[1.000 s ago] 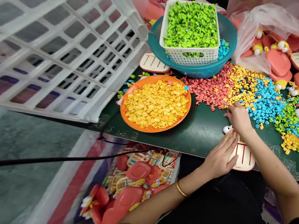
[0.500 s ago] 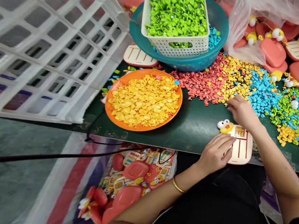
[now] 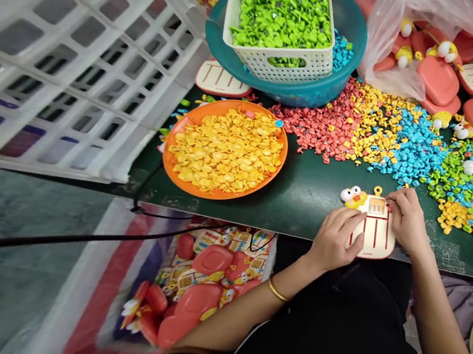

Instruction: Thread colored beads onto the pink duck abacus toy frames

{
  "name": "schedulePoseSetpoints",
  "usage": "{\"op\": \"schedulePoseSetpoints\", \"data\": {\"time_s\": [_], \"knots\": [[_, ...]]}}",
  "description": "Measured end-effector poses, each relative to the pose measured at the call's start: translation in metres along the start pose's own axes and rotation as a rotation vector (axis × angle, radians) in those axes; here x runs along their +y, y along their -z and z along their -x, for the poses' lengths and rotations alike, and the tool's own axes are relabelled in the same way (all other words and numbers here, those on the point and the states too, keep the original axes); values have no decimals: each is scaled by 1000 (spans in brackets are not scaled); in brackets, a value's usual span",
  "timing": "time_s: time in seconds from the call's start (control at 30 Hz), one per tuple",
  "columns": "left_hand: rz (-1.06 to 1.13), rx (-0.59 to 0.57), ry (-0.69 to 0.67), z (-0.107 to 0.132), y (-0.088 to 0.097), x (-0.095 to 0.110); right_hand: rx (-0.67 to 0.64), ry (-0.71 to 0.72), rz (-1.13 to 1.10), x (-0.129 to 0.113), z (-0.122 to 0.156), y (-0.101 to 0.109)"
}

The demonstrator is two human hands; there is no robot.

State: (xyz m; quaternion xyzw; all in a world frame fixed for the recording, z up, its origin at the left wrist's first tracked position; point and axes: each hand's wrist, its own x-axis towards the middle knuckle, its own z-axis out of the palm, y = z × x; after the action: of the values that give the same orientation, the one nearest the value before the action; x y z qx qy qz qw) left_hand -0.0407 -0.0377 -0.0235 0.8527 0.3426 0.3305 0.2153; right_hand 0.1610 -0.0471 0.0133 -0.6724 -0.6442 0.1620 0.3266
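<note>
A cream plastic toy board [image 3: 373,239] with red grooves lies at the table's front edge. A yellow cartoon head with bulging white eyes [image 3: 353,196] sits at its upper left corner, and a small yellow loop [image 3: 377,191] sticks up from its top. My left hand [image 3: 336,236] grips the board's left side, its fingers lying over the face. At the upper right corner, my right hand [image 3: 407,220] has its fingers pinched together against the board. A speck of red shows by those fingertips; what they hold is too small to make out.
Beyond the board lie heaps of small red pieces [image 3: 332,131], yellow pieces [image 3: 374,122] and blue pieces [image 3: 417,145]. An orange plate [image 3: 168,162] holds yellow pieces. Behind it, a white basket [image 3: 290,68] rests in a teal basin [image 3: 219,44]. A white crate [image 3: 65,70] leans at left.
My right hand has come back from the yellow and blue pieces to the board's upper right corner, fingers pinched. My left hand stays on the board's left side.
</note>
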Motion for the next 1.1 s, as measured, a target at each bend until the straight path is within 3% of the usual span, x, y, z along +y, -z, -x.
{"op": "schedulePoseSetpoints", "data": {"time_s": [0.23,0.43,0.6,0.93,1.1], "knots": [[-82,19,88,0,-4,2,-77,59,1,11,17,15],[10,33,18,-2,-3,1,-39,-18,-85,6,10,12],[-75,64,56,-2,-2,3,51,-69,14,4,2,7],[-49,57,52,-5,-3,2,-40,59,254,-3,23,6],[-25,71,14,-6,-3,3,-34,126,252,-5,26,9]]}}
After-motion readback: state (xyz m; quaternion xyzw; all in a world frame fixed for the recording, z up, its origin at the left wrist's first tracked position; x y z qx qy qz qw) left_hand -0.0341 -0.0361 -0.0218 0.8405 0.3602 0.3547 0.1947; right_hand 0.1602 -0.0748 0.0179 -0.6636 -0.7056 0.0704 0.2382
